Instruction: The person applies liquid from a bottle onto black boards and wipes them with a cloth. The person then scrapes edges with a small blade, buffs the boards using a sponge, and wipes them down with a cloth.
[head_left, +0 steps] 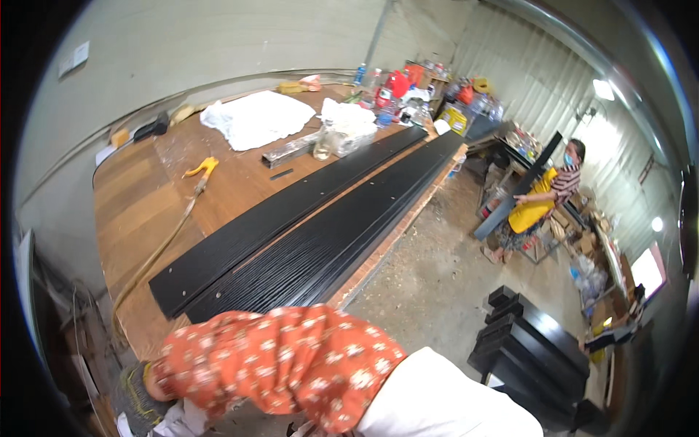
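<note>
My right hand [138, 399], in a dark grey glove with yellow stitching, is low at the left, below the near end of the table. Its arm crosses the bottom of the view in an orange floral oversleeve [284, 364]. The fingers are blurred and partly cut off, so their grip does not show. White cloth or plastic [182, 421] lies close beside the glove. My left hand is out of sight. Two long black boards [291, 218] [335, 240] lie side by side on the wooden table [131, 189], the nearer one's end partly behind my sleeve.
A hose with a yellow air gun [204, 167] lies at the table's left. White cloth [255, 116], a metal tube [291, 151] and bottles [393, 89] sit farther back. A masked person [561, 186] holds a dark board at the right. Black boards are stacked [531, 349] on the floor.
</note>
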Demonstrator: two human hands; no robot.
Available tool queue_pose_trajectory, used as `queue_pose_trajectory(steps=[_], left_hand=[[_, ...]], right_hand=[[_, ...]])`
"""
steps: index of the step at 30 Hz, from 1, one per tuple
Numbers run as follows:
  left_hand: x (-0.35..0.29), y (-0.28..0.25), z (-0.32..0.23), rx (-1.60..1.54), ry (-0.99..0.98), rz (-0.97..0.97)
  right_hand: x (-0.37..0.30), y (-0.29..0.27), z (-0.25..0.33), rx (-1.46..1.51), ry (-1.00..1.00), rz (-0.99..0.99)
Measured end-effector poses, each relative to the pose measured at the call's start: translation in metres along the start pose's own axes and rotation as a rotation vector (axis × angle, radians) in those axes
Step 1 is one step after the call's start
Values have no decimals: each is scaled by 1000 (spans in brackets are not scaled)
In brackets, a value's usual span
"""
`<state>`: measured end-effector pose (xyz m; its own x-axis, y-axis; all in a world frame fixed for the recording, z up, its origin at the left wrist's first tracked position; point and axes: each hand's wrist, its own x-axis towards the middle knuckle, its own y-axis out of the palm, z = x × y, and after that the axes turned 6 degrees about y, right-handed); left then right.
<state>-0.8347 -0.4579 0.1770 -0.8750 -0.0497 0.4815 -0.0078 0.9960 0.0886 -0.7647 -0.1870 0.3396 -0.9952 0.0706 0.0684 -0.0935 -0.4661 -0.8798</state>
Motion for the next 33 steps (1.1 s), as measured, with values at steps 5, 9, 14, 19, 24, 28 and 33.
queue_pose_trajectory(steps=[5,9,14,19,24,28,33], left_hand=[[-14,101,11,45,-25,323],[-8,162,18,-4,40,718],[-7,185,-23,314,247,984],[-5,167,-9,374,404,902],[8,152,-14,193,150,950],[6,157,-38,305,189,799],[-22,197,-91,508,595,284]], right_hand=[[-46,-44,-6,168,89,-184],[-141,-48,-61,-24,239,-637],[-191,7,-129,-402,469,-697],[-185,15,-134,-332,519,-713],[-193,11,-132,-344,538,-713],[-188,20,-143,-290,471,-770],[-185,29,-154,-224,365,-777]])
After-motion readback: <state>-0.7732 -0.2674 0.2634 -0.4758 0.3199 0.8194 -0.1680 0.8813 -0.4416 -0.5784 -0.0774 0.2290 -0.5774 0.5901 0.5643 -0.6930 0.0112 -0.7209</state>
